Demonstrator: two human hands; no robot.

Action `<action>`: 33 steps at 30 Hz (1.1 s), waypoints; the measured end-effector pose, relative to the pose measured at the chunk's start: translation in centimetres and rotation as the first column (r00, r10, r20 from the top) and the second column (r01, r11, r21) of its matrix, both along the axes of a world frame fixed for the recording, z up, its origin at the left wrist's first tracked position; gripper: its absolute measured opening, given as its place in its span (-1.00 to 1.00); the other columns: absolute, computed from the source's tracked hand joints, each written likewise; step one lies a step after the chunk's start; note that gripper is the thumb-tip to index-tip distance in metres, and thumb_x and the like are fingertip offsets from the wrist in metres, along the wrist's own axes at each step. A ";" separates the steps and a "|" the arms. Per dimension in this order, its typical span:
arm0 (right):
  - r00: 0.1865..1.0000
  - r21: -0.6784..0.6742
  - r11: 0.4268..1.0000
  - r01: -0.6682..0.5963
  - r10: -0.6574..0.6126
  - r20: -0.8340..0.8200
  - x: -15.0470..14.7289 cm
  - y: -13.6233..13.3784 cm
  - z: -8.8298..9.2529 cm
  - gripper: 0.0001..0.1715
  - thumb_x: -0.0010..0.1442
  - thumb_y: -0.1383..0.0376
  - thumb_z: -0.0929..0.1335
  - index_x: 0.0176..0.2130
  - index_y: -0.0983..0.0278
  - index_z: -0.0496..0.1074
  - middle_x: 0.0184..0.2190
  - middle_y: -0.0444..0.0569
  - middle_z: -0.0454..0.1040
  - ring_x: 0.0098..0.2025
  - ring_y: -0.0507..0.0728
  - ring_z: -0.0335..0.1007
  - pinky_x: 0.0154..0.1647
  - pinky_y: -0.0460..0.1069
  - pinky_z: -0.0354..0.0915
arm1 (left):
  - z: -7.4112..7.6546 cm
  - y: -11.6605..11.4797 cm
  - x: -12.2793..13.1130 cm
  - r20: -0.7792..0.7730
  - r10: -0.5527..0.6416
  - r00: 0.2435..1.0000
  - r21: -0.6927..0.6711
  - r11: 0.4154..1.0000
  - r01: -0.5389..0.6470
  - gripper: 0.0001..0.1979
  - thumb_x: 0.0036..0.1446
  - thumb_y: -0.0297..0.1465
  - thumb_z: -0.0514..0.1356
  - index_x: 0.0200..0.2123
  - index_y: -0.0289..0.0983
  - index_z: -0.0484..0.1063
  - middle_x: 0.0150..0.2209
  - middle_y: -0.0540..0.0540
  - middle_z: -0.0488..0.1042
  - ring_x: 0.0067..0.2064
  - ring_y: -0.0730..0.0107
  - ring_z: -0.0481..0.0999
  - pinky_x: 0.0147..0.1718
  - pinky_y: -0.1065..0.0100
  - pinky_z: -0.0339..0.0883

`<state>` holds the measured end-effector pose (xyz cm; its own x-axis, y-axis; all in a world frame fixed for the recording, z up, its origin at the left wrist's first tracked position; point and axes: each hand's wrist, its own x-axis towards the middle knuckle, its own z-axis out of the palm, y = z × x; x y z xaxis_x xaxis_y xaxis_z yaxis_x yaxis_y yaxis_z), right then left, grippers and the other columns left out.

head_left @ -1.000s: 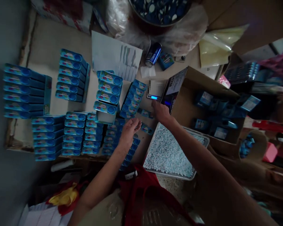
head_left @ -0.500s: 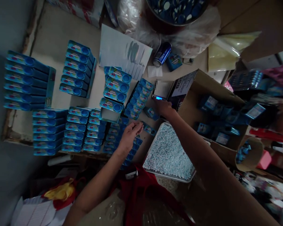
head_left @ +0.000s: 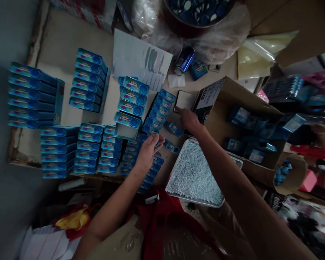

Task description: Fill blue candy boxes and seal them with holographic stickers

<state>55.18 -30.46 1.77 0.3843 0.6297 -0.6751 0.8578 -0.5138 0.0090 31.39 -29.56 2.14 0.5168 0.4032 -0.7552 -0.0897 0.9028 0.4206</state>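
Observation:
My right hand (head_left: 189, 119) reaches to a small flat scale (head_left: 184, 99) with a pale top. Its index finger is stretched out onto the scale's near left corner, and the other fingers are hard to see. My left hand (head_left: 148, 151) hovers over rows of blue candy packs (head_left: 132, 148), its fingers curled together. A hint of blue shows between them, too small to name. Right of it lies a single blue pack (head_left: 172, 147), with another blue pack (head_left: 173, 128) near the scale. A metal tray (head_left: 178, 198) full of small pale-blue pellets sits below my right forearm.
Stacked blue boxes (head_left: 32, 95) fill the table's left side. A carton (head_left: 219, 108) holding blue packs stands on the right. At the back are a white sheet (head_left: 132, 54), a blue can (head_left: 184, 60) and a dark bowl (head_left: 176, 20) of blue-and-white pieces. Another person's hand (head_left: 321, 130) shows far right.
The scale's lit blue display no longer shows. My right index finger now points along the scale's left corner. My left hand's fingers have shifted slightly, and the view has moved a little.

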 end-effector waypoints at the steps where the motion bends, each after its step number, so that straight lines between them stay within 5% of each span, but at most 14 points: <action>1: 1.000 0.124 0.992 0.026 -0.026 0.001 -0.9 -0.7 0.9 -0.31 0.45 0.39 0.20 0.49 0.21 0.17 0.25 0.23 0.49 0.24 0.30 0.47 0.18 0.10 0.38 | -0.1 -0.1 -0.1 -0.003 0.008 1.000 -0.002 1.000 -0.008 -0.49 -0.04 0.04 0.50 -0.23 -0.24 0.62 -0.09 -0.17 0.63 0.07 0.13 0.59 0.15 0.15 0.37; 5: 0.974 0.402 0.909 0.106 -0.013 -0.227 -7.0 -5.3 3.2 -0.51 0.49 0.23 0.22 0.29 0.09 0.48 0.04 0.06 0.61 0.12 0.24 0.52 0.16 0.06 0.42 | -0.7 -0.8 -0.2 -0.028 0.004 1.000 -0.058 0.998 -0.005 -0.45 0.02 0.08 0.46 -0.13 -0.23 0.61 -0.03 -0.19 0.63 0.10 0.12 0.58 0.12 0.15 0.40; 10: 0.903 0.517 0.799 0.308 -0.075 -0.423 -12.6 -10.3 1.8 -0.64 0.42 0.28 0.33 0.11 0.09 0.60 0.01 0.04 0.60 0.07 0.20 0.51 0.16 0.07 0.45 | -0.9 -2.5 0.9 -0.055 -0.048 0.997 -0.101 0.994 0.043 -0.49 0.13 0.11 0.38 -0.14 -0.21 0.62 -0.03 -0.13 0.64 0.03 0.22 0.60 -0.16 0.37 0.45; 16: 0.837 0.548 0.672 0.498 -0.209 -0.506 -13.3 -13.7 0.6 -0.76 0.31 0.37 0.35 -0.16 0.17 0.62 -0.11 0.02 0.64 0.00 0.19 0.54 0.13 0.07 0.43 | -0.5 -4.5 1.8 -0.047 -0.140 0.989 -0.071 0.988 0.136 -0.49 0.24 0.10 0.28 -0.17 -0.25 0.61 -0.18 -0.16 0.65 -0.02 0.16 0.63 -0.02 0.26 0.48; 19: 0.782 0.503 0.599 0.624 -0.468 -0.412 -11.9 -15.7 0.7 -0.79 0.27 0.33 0.36 -0.19 0.22 0.63 -0.23 0.02 0.63 -0.17 0.19 0.55 -0.04 0.07 0.46 | -0.1 -4.2 1.0 -0.152 -0.217 0.964 0.225 0.942 0.248 -0.62 0.22 -0.03 0.36 -0.12 -0.22 0.61 -0.08 -0.18 0.64 0.07 0.08 0.59 0.14 0.19 0.40; 21: 0.746 0.485 0.576 0.658 -0.588 -0.314 -10.6 -16.5 0.5 -0.79 0.27 0.30 0.37 -0.20 0.26 0.64 -0.25 0.04 0.62 -0.20 0.19 0.54 -0.08 0.05 0.44 | -0.3 -3.4 0.6 -0.270 -0.256 0.928 0.491 0.793 0.361 -0.73 0.16 -0.23 0.43 -0.10 -0.18 0.62 0.00 -0.17 0.61 0.18 0.03 0.51 0.28 0.15 0.27; 23: 0.764 0.428 0.639 0.639 -0.591 -0.258 -9.5 -16.5 0.0 -0.80 0.25 0.31 0.38 -0.21 0.26 0.64 -0.23 0.05 0.62 -0.17 0.19 0.54 -0.05 0.04 0.42 | -0.9 -2.4 0.9 -0.342 -0.364 0.867 0.667 0.556 0.496 -0.72 0.10 -0.43 0.43 -0.08 -0.17 0.63 0.06 -0.19 0.59 0.26 -0.03 0.45 0.37 0.08 0.16; 26: 0.823 0.313 0.762 0.568 -0.525 -0.216 -9.0 -15.6 -0.8 -0.83 0.26 0.33 0.38 -0.24 0.26 0.61 -0.17 0.04 0.64 -0.09 0.20 0.55 -0.02 0.03 0.39 | -2.3 -1.6 2.5 -0.457 -0.613 0.644 0.796 0.041 0.604 -0.60 0.10 -0.60 0.33 0.01 -0.22 0.60 0.16 -0.23 0.55 0.34 -0.04 0.40 0.40 -0.03 0.14; 28: 0.840 0.265 0.798 0.542 -0.515 -0.170 -9.1 -14.9 -1.1 -0.86 0.27 0.34 0.38 -0.23 0.27 0.58 -0.13 0.06 0.64 -0.05 0.21 0.55 -0.04 0.02 0.37 | -3.2 -1.5 3.6 -0.633 -0.636 0.441 0.742 -0.336 0.580 -0.59 0.15 -0.63 0.25 0.07 -0.30 0.55 0.14 -0.29 0.56 0.30 -0.02 0.44 0.36 -0.07 0.21; 29: 0.840 0.242 0.804 0.543 -0.522 -0.148 -9.1 -14.5 -1.2 -0.87 0.27 0.33 0.39 -0.20 0.28 0.56 -0.12 0.07 0.64 -0.05 0.22 0.55 -0.07 0.01 0.36 | -3.6 -1.6 4.1 -0.718 -0.596 0.360 0.677 -0.476 0.561 -0.61 0.19 -0.63 0.21 0.07 -0.33 0.53 0.09 -0.31 0.58 0.24 -0.01 0.49 0.32 -0.07 0.25; 31: 0.827 0.182 0.806 0.563 -0.549 -0.124 -9.0 -13.9 -1.4 -0.81 0.25 0.30 0.42 -0.10 0.27 0.53 -0.13 0.08 0.64 -0.06 0.24 0.57 -0.12 0.01 0.35 | -4.3 -1.7 4.5 -0.815 -0.510 0.274 0.569 -0.619 0.541 -0.67 0.24 -0.63 0.16 0.03 -0.37 0.54 -0.02 -0.30 0.62 0.11 0.03 0.57 0.27 -0.04 0.30; 33: 0.806 0.111 0.799 0.591 -0.582 -0.108 -8.5 -13.4 -1.5 -0.67 0.21 0.27 0.48 -0.03 0.26 0.48 -0.16 0.07 0.65 -0.09 0.26 0.59 -0.18 0.00 0.34 | -4.8 -1.8 4.6 -0.831 -0.482 0.279 0.550 -0.635 0.542 -0.69 0.26 -0.63 0.14 0.00 -0.36 0.56 -0.05 -0.28 0.63 0.06 0.08 0.60 0.28 -0.01 0.30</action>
<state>46.66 -43.84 0.23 0.6677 0.3830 -0.6384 0.3879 -0.9109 -0.1408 35.94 -31.40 -2.68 0.9612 -0.0490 -0.2713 0.1312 -0.7841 0.6066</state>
